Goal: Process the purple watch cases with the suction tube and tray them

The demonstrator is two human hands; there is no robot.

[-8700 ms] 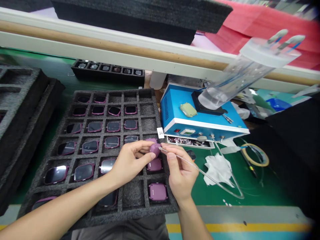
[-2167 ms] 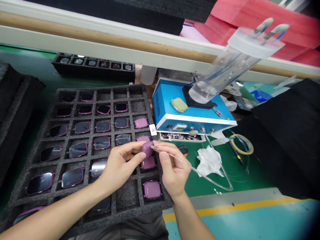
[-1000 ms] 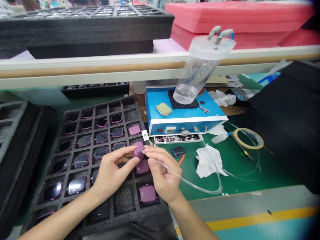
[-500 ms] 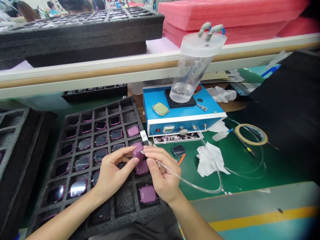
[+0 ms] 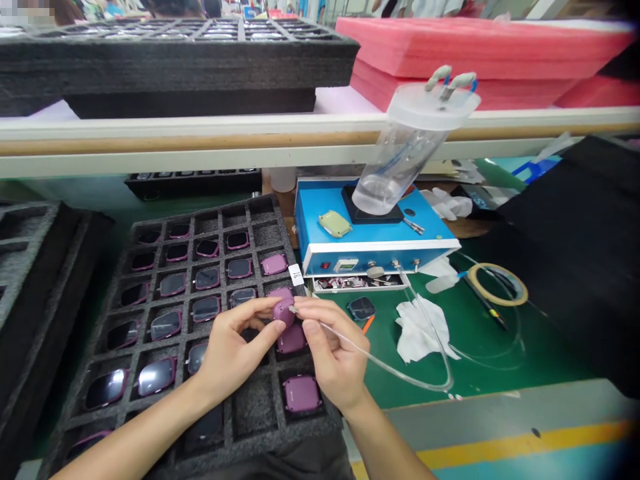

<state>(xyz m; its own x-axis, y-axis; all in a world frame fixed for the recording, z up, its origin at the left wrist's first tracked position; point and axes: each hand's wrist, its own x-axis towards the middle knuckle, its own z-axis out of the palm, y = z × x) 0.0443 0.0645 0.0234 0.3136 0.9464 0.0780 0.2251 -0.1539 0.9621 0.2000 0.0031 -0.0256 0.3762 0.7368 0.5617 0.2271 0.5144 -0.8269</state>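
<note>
Between the thumb and fingers of my left hand (image 5: 233, 347) is a purple watch case (image 5: 283, 311), held above the black foam tray (image 5: 255, 403). My right hand (image 5: 335, 350) pinches the end of a clear tube (image 5: 385, 375), its small tip touching or very near the case. The tube loops back to the front of a blue machine (image 5: 320, 245). Several purple watch cases lie in the tray's compartments, some with dark screens up and some, such as one purple case (image 5: 302, 393), with the back up.
On the blue machine stand a tilted clear cylinder (image 5: 400, 160) and a green watch case (image 5: 335, 224). A white cloth (image 5: 423, 327), a dark watch (image 5: 361, 307) and a tape roll (image 5: 497, 283) lie at right. A shelf (image 5: 200, 150) crosses behind; foam stacks (image 5: 30, 320) stand left.
The camera view has shifted, so the scene sits slightly lower and farther right. The purple case in my left hand has turned a little. Both hands keep their hold.
</note>
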